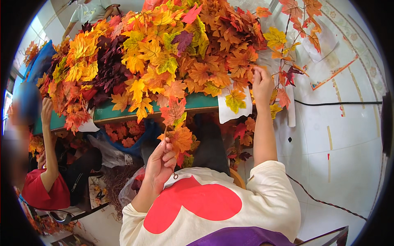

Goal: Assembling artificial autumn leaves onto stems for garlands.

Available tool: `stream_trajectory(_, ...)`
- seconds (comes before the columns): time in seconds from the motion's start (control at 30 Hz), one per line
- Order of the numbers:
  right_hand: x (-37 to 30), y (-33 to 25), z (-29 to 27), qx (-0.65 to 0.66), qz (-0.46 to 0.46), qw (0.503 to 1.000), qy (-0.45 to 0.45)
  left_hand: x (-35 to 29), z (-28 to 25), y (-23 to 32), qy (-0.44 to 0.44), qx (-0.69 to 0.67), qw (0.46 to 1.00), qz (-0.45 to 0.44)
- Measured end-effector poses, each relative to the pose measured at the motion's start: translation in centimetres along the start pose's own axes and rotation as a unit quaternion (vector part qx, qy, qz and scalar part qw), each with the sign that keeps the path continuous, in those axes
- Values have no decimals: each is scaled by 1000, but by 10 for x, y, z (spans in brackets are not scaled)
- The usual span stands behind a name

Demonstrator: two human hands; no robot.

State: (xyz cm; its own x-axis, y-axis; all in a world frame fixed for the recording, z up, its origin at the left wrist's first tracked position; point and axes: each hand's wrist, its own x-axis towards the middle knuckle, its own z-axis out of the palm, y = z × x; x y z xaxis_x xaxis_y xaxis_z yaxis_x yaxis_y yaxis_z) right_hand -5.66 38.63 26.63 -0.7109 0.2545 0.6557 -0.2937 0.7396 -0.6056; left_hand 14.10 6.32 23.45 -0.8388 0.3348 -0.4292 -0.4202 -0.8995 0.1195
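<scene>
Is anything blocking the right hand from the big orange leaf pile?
Nothing visible is. The right hand is beside the right edge of the orange leaf pile; whether its fingers touch is unclear. The left hand holds a leafy stem off to the left.

No lettering, label, brand, number or sign could be read. The red shape (213,201) on the cream shirt (266,203) carried no legible characters, and none were legible on the white sheet (224,114).

Heaped leaves (164,61) block passage across the green surface (201,101), open air lies between the hands (159,163), and a leafy branch (275,38) obstructs the right.
</scene>
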Motion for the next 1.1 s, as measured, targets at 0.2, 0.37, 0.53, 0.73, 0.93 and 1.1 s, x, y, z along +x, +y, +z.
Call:
stream_trajectory(0.2, 60, 4, 11, -148, -87, 985, -25, 4, 3, -2, -1, 5, 1000, 6)
stream_trajectory(0.37, 99, 84, 5, -217, -91, 944, -232, 20, 12, 3, -30, 24, 999, 4)
stream_trajectory(0.53, 95, 77, 17, -224, -41, 930, -289, 13, 4, 7, 18, 42, 997, 66)
stream_trajectory(0.73, 89, 65, 20, -212, 8, 930, -301, 11, 2, 12, 42, 82, 992, 86)
stream_trajectory(0.93, 89, 80, 22, -195, -27, 939, -282, 16, -14, 20, -8, 45, 998, 44)
stream_trajectory(1.1, 91, 90, 23, -155, -7, 940, -304, 16, -16, 27, -17, 26, 999, 31)
